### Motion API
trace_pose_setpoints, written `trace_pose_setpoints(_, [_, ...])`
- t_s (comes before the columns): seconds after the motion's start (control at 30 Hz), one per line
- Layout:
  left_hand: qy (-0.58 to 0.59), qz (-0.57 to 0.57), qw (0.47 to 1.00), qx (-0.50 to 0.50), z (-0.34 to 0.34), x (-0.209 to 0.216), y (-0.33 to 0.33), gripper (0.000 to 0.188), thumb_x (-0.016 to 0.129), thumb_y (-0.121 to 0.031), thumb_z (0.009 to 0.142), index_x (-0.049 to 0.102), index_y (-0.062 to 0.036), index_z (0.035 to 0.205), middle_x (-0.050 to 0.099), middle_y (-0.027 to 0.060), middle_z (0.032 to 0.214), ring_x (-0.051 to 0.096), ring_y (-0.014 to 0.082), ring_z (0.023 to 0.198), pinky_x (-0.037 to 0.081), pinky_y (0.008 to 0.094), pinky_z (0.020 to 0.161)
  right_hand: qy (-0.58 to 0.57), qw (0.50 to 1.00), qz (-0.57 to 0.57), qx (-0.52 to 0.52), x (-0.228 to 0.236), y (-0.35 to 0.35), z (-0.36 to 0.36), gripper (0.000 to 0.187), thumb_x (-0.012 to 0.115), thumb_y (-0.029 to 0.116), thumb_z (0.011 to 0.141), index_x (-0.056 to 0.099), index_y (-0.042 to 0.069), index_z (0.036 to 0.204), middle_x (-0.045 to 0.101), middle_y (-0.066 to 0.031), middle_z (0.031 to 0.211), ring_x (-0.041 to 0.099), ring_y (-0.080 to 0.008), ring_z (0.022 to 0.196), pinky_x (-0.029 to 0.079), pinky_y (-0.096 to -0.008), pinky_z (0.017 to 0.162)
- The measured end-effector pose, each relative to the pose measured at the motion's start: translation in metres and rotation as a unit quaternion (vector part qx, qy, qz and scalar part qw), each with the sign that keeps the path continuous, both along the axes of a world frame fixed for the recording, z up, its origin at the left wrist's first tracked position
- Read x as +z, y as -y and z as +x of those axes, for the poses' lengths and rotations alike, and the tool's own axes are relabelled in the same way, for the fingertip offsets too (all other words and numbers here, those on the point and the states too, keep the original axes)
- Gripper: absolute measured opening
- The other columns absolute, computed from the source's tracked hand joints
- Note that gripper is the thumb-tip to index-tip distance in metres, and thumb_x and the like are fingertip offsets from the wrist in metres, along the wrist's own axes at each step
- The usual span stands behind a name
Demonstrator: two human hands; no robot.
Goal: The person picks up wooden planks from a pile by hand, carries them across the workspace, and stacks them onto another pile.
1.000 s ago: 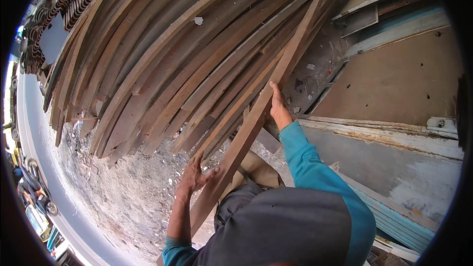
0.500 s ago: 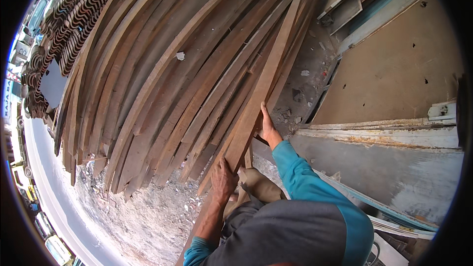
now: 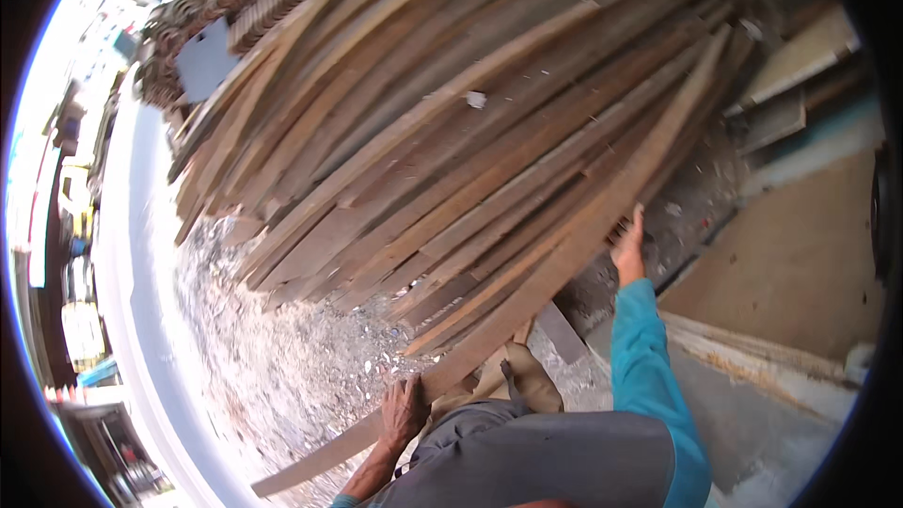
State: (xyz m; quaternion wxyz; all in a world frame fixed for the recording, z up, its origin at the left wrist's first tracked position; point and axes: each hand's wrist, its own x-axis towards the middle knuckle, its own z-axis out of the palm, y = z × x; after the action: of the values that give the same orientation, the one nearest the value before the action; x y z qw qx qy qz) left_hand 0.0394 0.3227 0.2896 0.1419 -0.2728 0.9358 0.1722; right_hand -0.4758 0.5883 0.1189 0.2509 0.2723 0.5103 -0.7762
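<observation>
A long brown wooden plank [image 3: 531, 310] runs slantwise past my knees, from the pale ground at lower left up to the far end of the lumber pile. My left hand [image 3: 404, 411] is wrapped over it near its lower end. Farther along, my right hand [image 3: 628, 243] is at the plank's right edge, thumb pointing up and fingers partly hidden against the wood. Beside the plank, a pile of similar wooden planks [image 3: 376, 198] lies fanned out on the ground.
Stacked curved roof tiles [image 3: 273, 19] and a grey sheet [image 3: 205, 61] stand at the far left. A large brown panel [image 3: 781, 254] with a worn pale frame lies at right. Rubble-strewn ground [image 3: 254, 367] borders a bright road [image 3: 141, 254] with vehicles.
The view has swung, so the pile appears farther right. The plank slants more, its lower end now showing past my left hand. My hands are farther apart, the right reaching up along it.
</observation>
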Motion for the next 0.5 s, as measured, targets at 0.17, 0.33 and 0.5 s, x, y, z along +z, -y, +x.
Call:
trace_pose_setpoints(0.17, [-0.006,0.036,0.999,0.016,0.045,-0.001,-0.005,0.064,0.073,-0.03,0.078,0.046,-0.0113,0.133,0.057,0.0138,0.106,0.058,0.0327,0.098,0.044,0.046,0.082,-0.085,0.996,0.034,-0.002,0.016,0.015,0.024,0.092,0.057,0.073,0.084,0.035,0.014,0.15,0.047,-0.0108,0.14,0.045,-0.0308,0.129,0.037,-0.0505,0.106])
trace_pose_setpoints(0.33, [-0.05,-0.002,0.999,0.019,0.047,0.002,-0.019,0.044,0.056,-0.019,0.087,0.044,-0.0098,0.128,0.056,0.0103,0.103,0.059,0.026,0.1,0.042,0.0396,0.082,-0.057,0.996,0.052,0.04,0.006,0.009,0.026,0.081,0.05,0.062,0.095,0.027,0.009,0.151,0.059,-0.0145,0.126,0.058,-0.0268,0.116,0.049,-0.0478,0.1])
trace_pose_setpoints(0.5, [-0.059,-0.072,0.995,0.038,0.081,-0.014,-0.016,0.041,0.05,-0.018,0.089,0.045,-0.0119,0.129,0.055,0.0096,0.109,0.058,0.0241,0.105,0.043,0.0383,0.088,-0.057,0.996,0.016,0.071,0.006,0.031,0.039,0.067,0.04,0.053,0.102,0.042,0.001,0.144,0.055,-0.0144,0.138,0.05,-0.0264,0.129,0.035,-0.0409,0.113])
